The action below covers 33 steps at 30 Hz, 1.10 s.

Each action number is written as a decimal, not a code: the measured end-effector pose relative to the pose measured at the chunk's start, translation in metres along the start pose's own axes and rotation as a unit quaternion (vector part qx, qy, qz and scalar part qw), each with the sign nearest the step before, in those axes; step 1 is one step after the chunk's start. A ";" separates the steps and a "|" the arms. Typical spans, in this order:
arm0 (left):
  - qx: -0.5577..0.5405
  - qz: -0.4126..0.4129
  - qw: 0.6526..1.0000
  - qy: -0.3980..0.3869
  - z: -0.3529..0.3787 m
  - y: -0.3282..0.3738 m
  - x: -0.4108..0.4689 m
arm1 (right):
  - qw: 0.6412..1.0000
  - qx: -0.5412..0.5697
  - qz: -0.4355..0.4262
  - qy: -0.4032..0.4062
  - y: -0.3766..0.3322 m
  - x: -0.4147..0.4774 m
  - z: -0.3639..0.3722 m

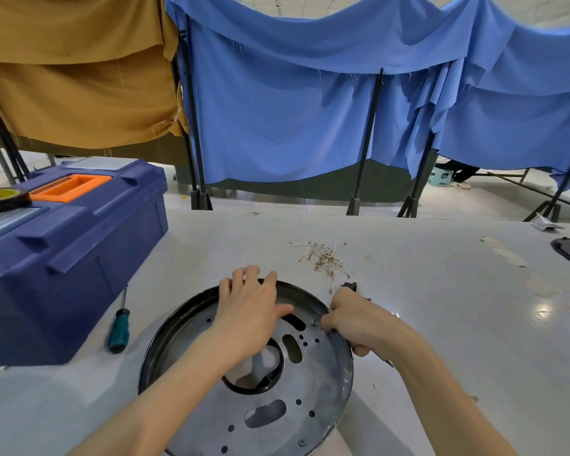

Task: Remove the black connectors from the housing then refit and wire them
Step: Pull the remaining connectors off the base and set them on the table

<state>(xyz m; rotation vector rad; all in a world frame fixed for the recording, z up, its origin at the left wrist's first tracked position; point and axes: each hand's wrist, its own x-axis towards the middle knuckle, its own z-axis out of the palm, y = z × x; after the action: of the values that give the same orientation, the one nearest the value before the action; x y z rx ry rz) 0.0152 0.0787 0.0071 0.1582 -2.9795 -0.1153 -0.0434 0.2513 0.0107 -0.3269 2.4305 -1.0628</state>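
Atop toolbox [79, 245] — tape roll [0, 199]; right hand [356, 320] grips housing [277, 419].

Both forearms come up from the bottom of the frame, converging toward centre. My left hand [247, 304] is palm down just left of centre, fingers straight and spread, thumb out to the right. My right hand [356, 320] sits just right of it, knuckles up, fingers curled tight round a thin metal tool [396, 314], thumb tucked under. The hands are near each other, not touching.
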 end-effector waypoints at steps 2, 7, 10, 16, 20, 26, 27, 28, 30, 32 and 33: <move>0.045 -0.031 0.998 -0.019 0.002 -0.004 0.001 | 1.000 -0.002 0.004 -0.003 -0.001 -0.002 0.000; 0.004 -0.016 0.996 -0.084 0.005 -0.015 0.009 | 0.997 -0.050 -0.007 -0.058 -0.004 -0.009 -0.009; -0.032 0.020 0.995 -0.089 0.007 -0.019 0.015 | 0.995 -0.077 -0.069 -0.013 -0.005 -0.007 -0.011; -0.112 0.119 0.983 -0.088 0.003 -0.023 0.029 | 0.992 -0.064 -0.105 0.024 -0.007 0.001 -0.004; 0.039 0.074 0.996 -0.045 0.000 -0.012 0.024 | 0.993 -0.060 -0.094 0.023 -0.008 -0.001 -0.003; -0.003 -0.019 0.996 -0.087 -0.004 -0.006 0.016 | 0.996 -0.073 -0.057 -0.006 -0.007 -0.004 -0.001; -0.015 -0.014 0.994 -0.112 -0.003 -0.009 0.015 | 0.996 -0.070 -0.055 -0.013 -0.008 -0.005 -0.003; -0.022 -0.006 0.992 -0.124 -0.003 -0.010 0.016 | 0.996 -0.069 -0.052 -0.017 -0.008 -0.005 -0.004; -0.024 0.015 0.991 -0.132 -0.003 -0.011 0.019 | 0.996 -0.069 -0.053 -0.011 -0.007 -0.003 -0.007; -0.028 0.036 0.989 -0.142 -0.004 -0.011 0.023 | 0.997 -0.056 -0.051 0.015 -0.006 0.001 -0.006; -0.032 0.043 0.987 -0.150 -0.005 -0.012 0.025 | 0.997 -0.050 -0.046 0.026 -0.005 0.003 -0.005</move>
<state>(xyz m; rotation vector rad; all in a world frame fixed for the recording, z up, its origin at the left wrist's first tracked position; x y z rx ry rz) -0.0077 0.0641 0.0144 0.0020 -3.2715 -0.2448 -0.0483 0.2502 0.0165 -0.4534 2.5422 -1.0001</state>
